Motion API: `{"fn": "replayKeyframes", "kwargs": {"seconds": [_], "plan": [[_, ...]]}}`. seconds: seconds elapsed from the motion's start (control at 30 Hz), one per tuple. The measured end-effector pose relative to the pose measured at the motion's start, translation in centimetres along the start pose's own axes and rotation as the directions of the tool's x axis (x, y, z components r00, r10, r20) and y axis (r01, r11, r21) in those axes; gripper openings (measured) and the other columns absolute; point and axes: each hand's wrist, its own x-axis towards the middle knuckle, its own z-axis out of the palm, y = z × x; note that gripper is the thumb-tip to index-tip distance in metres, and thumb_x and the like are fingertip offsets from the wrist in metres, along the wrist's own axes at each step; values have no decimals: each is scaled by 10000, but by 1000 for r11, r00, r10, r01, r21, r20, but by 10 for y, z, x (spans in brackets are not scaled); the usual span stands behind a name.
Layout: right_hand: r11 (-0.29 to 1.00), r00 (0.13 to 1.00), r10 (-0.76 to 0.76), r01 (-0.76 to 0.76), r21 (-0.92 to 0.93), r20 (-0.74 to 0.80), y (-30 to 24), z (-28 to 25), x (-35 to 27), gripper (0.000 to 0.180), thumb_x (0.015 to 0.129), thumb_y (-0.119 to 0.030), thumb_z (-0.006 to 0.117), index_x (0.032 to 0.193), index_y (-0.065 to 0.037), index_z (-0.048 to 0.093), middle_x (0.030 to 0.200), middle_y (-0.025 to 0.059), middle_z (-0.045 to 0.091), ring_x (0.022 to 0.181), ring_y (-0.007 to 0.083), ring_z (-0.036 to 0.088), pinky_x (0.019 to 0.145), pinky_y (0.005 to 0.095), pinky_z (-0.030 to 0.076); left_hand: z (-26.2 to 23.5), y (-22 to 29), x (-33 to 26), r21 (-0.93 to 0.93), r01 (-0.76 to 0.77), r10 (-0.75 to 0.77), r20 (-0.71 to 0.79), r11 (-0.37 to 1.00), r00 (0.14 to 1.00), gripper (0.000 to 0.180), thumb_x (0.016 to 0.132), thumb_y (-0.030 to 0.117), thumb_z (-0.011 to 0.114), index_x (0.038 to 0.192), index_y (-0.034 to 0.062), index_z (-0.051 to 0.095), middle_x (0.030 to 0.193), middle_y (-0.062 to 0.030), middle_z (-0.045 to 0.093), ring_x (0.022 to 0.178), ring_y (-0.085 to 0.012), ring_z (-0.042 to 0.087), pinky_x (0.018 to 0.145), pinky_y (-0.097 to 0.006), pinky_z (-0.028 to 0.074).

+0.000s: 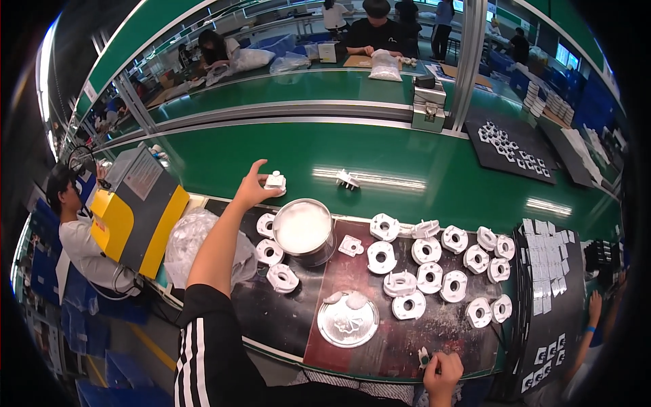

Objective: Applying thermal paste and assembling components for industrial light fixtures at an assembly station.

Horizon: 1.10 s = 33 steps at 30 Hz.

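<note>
My left hand [251,192] reaches forward over the green bench with thumb and index finger apart. Beside its fingers stands a small white plastic part [274,182]; whether they touch is hard to tell. Near the front edge my right hand [443,372] is closed on a small whitish-and-green piece [424,357], too small to name. Between the hands are a round tub of white paste [303,227] and a round metal lid [348,319] smeared with white. A flat white square part [350,245] lies right of the tub.
Several white ring-shaped housings [426,250] cover the dark mat's right side, others [270,252] the tub's left. Another white part [348,179] lies farther back. A clear plastic bag [196,247] and yellow-grey machine [139,210] stand left. Black boards [512,152] carry small pieces.
</note>
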Motion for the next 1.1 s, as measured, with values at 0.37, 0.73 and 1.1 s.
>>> {"fn": "replayKeyframes", "kwargs": {"seconds": [0.37,0.73,1.1], "plan": [[996,998,-59,61,-66,37,8,-2,-4,44,798,-9,677,839,-20,666,657,122,522,577,333,525,536,438,375,-8,58,45,313,-307,265,172,899,949,708,856,255,839,1474,93,532,1418,-178,610,1330,-323,566,1127,-450,453],[1000,999,-27,27,3,-32,4,-2,-1,74,780,7,709,837,-26,676,660,97,548,560,312,538,530,419,413,84,131,81,609,-695,219,671,382,708,260,857,242,777,1091,139,726,1013,-108,749,1023,-341,711,872,-474,573],[988,983,-150,154,33,-103,14,-7,-6,74,776,-68,746,825,-77,692,689,73,562,593,281,578,544,378,479,75,293,-110,-215,-150,259,695,965,671,352,985,126,737,1263,39,541,805,-4,640,742,-55,576,657,-260,457]]}}
